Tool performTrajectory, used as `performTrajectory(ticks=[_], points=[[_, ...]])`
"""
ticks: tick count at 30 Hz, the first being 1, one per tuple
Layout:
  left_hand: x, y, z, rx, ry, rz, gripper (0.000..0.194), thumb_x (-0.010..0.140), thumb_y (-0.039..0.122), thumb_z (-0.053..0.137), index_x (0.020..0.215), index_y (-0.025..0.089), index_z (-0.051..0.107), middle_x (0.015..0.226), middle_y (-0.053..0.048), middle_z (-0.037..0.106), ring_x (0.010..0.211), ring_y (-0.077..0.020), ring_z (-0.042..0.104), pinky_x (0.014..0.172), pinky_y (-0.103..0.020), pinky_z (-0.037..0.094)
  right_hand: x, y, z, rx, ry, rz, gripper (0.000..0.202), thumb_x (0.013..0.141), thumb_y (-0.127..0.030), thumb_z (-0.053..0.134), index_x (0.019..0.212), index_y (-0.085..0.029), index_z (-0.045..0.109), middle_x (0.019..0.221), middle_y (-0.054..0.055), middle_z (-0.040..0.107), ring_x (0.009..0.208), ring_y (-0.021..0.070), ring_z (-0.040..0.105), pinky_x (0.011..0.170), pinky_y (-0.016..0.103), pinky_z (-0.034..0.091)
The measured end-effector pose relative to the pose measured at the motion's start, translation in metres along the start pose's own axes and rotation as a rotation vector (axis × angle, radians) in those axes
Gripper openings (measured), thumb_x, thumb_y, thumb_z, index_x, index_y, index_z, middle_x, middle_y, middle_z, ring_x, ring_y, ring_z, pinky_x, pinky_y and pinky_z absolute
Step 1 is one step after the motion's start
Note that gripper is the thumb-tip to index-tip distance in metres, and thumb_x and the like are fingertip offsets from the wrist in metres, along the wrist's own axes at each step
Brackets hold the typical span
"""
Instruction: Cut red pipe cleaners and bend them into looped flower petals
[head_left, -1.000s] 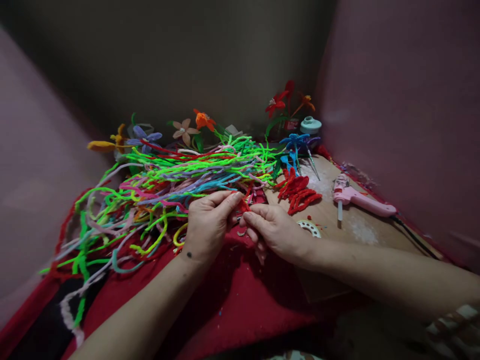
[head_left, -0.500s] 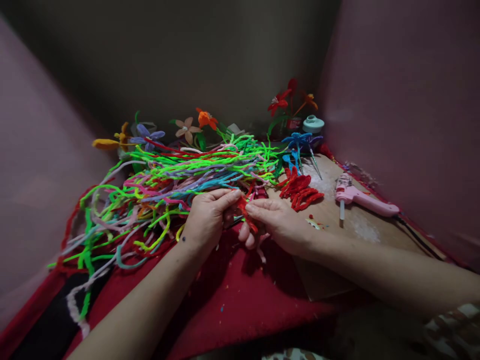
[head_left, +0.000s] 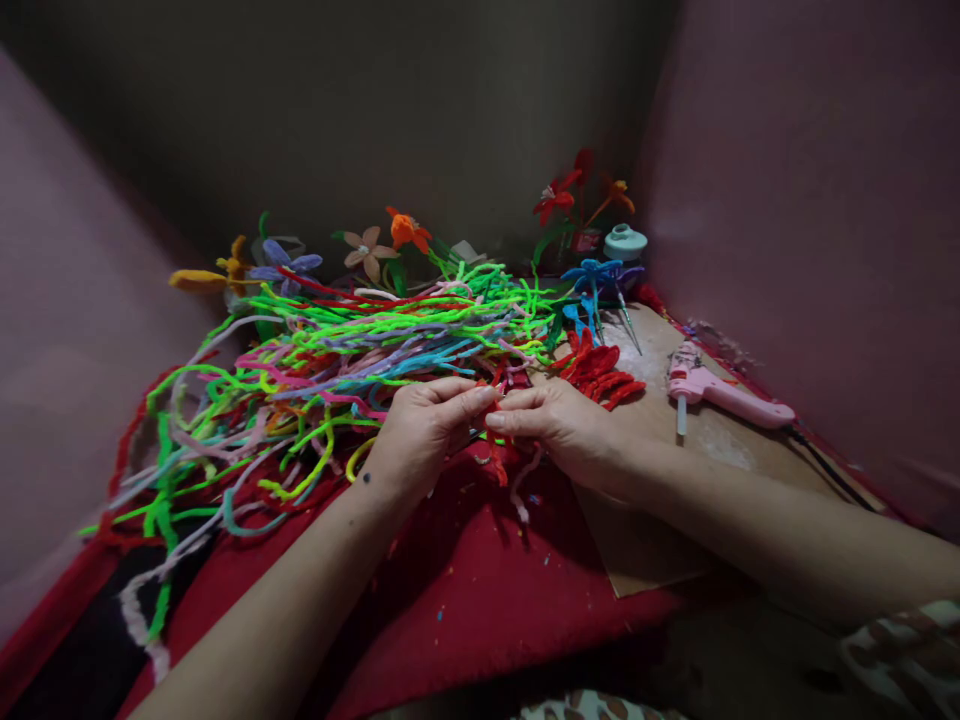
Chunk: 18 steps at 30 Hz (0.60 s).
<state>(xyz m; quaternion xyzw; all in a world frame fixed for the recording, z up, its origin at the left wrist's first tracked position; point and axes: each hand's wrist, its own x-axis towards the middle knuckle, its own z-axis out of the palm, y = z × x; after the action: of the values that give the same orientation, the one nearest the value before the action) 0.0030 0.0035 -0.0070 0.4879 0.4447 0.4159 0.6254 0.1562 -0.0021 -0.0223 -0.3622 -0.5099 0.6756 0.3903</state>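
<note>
Between my two hands is a fuzzy red pipe cleaner (head_left: pixel 496 462), bent, its lower end hanging under the fingertips. My left hand (head_left: pixel 431 425) pinches it from the left with thumb and forefinger. From the right, my right hand (head_left: pixel 551 425) pinches it too, and the fingertips of both hands nearly meet. Part of the red piece is hidden by the fingers. Just beyond my right hand lies a heap of red looped petals (head_left: pixel 596 370). Behind my left hand spreads a large pile of coloured pipe cleaners (head_left: pixel 405 340), mostly green, pink, lilac and blue.
A pink glue gun (head_left: pixel 716 392) with a clear stick lies on a brown board (head_left: pixel 652 340) at right. Finished fuzzy flowers (head_left: pixel 367 252) stand along the back, with blue flowers (head_left: pixel 592 275) near a pale blue bottle top (head_left: pixel 625 242). Red cloth (head_left: pixel 480 600) covers the table.
The fingers of my right hand have curled in, and the red piece now hangs lower between the hands. The view has shifted slightly.
</note>
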Motion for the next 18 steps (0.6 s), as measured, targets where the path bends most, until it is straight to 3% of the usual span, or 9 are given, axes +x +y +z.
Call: performTrajectory(ticks=[3,6,8,11,14,16,18], points=[[0.0,-0.001,0.001,-0.003,-0.028,0.007,0.018,0.069,0.03,0.071,0.073,0.013,0.066,0.064,0.0,0.06,0.057,-0.0082,0.053,0.054,-0.02,0.04,0.002,0.001,0.0,0.008,0.027,0.032,0.026,0.062,-0.03,0.071,0.049,-0.016,0.052,0.046,-0.006,0.042,0.045,0.0069,0.033,0.047,0.025,0.021],[0.0,-0.001,0.001,0.034,-0.008,0.048,0.02,0.074,0.035,0.066,0.08,0.016,0.065,0.055,0.004,0.051,0.044,-0.0043,0.04,0.043,-0.017,0.029,0.003,0.0,0.001,0.041,0.087,0.009,0.027,0.061,-0.028,0.071,0.048,-0.015,0.051,0.046,-0.005,0.042,0.045,0.0069,0.034,0.047,0.025,0.021],[0.0,0.0,-0.001,0.061,0.021,0.116,0.02,0.075,0.035,0.065,0.089,0.02,0.063,0.058,0.005,0.051,0.044,-0.0044,0.039,0.042,-0.017,0.029,0.005,-0.002,0.001,0.115,0.118,-0.025,0.026,0.062,-0.026,0.071,0.049,-0.015,0.052,0.046,-0.005,0.042,0.046,0.007,0.034,0.048,0.026,0.022],[-0.002,0.001,-0.004,0.248,0.051,0.326,0.018,0.075,0.026,0.066,0.092,0.022,0.065,0.073,0.002,0.058,0.059,-0.0079,0.052,0.054,-0.019,0.041,0.009,-0.003,-0.003,0.273,0.163,-0.014,0.016,0.062,-0.021,0.069,0.054,-0.014,0.057,0.049,-0.004,0.045,0.048,0.0072,0.034,0.049,0.025,0.024],[-0.004,-0.001,-0.006,0.569,-0.025,0.628,0.014,0.077,0.018,0.062,0.089,0.021,0.069,0.084,-0.002,0.06,0.077,-0.0121,0.057,0.069,-0.022,0.045,0.013,-0.003,-0.006,0.377,0.189,0.048,0.007,0.062,-0.016,0.065,0.057,-0.013,0.06,0.052,-0.002,0.048,0.048,0.0076,0.036,0.046,0.025,0.025],[-0.004,-0.005,-0.008,0.749,-0.076,0.779,0.017,0.08,0.017,0.059,0.091,0.022,0.07,0.088,-0.004,0.06,0.081,-0.0132,0.057,0.071,-0.023,0.045,0.014,-0.002,-0.008,0.41,0.182,0.075,0.005,0.062,-0.015,0.064,0.058,-0.013,0.062,0.053,-0.001,0.05,0.047,0.0073,0.036,0.044,0.024,0.024],[-0.004,-0.01,-0.011,0.886,-0.08,0.842,0.019,0.082,0.017,0.056,0.093,0.023,0.07,0.088,-0.005,0.06,0.079,-0.0129,0.057,0.069,-0.023,0.045,0.015,-0.001,-0.008,0.422,0.173,0.09,0.002,0.062,-0.014,0.064,0.062,-0.012,0.064,0.053,-0.001,0.052,0.047,0.007,0.037,0.043,0.023,0.025]])
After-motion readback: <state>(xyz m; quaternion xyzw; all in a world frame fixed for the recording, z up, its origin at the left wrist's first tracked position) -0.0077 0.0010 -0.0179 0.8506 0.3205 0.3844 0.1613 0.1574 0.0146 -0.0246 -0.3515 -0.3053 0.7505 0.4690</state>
